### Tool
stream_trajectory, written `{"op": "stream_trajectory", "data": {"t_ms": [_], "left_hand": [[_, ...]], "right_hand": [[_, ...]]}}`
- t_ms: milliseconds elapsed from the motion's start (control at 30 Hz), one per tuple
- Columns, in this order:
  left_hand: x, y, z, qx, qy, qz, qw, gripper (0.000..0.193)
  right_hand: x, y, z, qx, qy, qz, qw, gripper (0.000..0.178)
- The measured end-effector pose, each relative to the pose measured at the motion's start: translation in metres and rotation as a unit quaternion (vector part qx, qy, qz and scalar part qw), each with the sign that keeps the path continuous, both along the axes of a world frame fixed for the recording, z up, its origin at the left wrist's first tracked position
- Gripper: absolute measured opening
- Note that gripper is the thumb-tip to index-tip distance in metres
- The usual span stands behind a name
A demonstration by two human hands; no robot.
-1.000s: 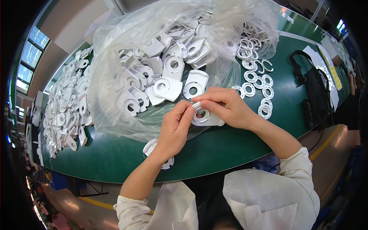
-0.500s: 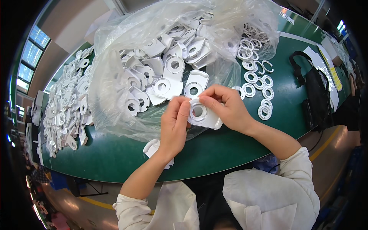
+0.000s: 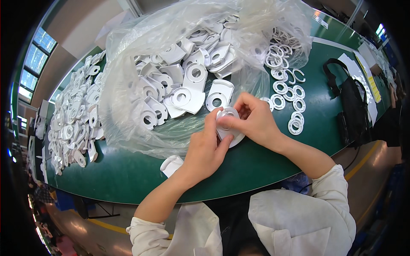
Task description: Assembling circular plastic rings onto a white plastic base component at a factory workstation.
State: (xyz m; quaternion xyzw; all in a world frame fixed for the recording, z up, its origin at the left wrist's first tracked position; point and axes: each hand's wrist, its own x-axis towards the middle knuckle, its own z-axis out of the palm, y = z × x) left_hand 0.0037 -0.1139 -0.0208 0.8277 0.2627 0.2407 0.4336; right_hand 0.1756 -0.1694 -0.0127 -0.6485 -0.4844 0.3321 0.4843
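Both hands grip one white plastic part with a round ring-shaped end (image 3: 225,133) just above the near side of the green table. My left hand (image 3: 206,149) is closed on its left edge, fingers behind and thumb in front. My right hand (image 3: 255,123) is closed on the other side, with the thumb pressed across the ring. The fingers hide much of the part. By my left wrist lies another white plastic part (image 3: 171,165), partly covered by the forearm. Just beyond my hands, a similar part with a round hole (image 3: 219,94) rests on the plastic bag.
A large clear plastic bag (image 3: 119,115) full of white parts spreads across the table (image 3: 239,173). Loose white parts (image 3: 74,115) are heaped at the left. White rings (image 3: 278,101) lie to the right, some inside the bag. Farther right sits a black bag (image 3: 353,106).
The held part has turned in my hands. My left hand has shifted right and lower on it, and my right thumb has moved down over the ring.
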Motion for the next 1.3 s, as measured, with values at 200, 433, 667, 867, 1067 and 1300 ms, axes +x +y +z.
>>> {"op": "stream_trajectory", "data": {"t_ms": [200, 433, 667, 867, 1067, 1300], "left_hand": [[-0.004, 0.014, -0.001, -0.122, -0.014, -0.025, 0.992, 0.058], [-0.003, 0.013, 0.002, -0.194, -0.04, -0.041, 0.979, 0.061], [-0.003, 0.006, 0.013, -0.089, 0.067, -0.043, 0.993, 0.068], [-0.006, 0.018, 0.011, -0.179, 0.038, -0.044, 0.982, 0.067], [-0.004, 0.02, -0.002, -0.241, -0.076, -0.062, 0.965, 0.068], [0.002, 0.01, 0.009, -0.291, -0.099, -0.02, 0.951, 0.066]], "right_hand": [[0.008, 0.002, 0.002, 0.036, -0.04, 0.062, 0.997, 0.023], [0.011, 0.004, -0.003, 0.017, 0.078, 0.051, 0.996, 0.023], [0.003, -0.002, 0.005, 0.027, -0.137, -0.002, 0.99, 0.042], [0.016, 0.001, 0.0, 0.005, -0.04, 0.088, 0.995, 0.029], [0.021, 0.003, 0.002, -0.044, 0.111, 0.121, 0.985, 0.021], [0.009, 0.005, -0.005, -0.036, 0.165, 0.06, 0.984, 0.019]]}}
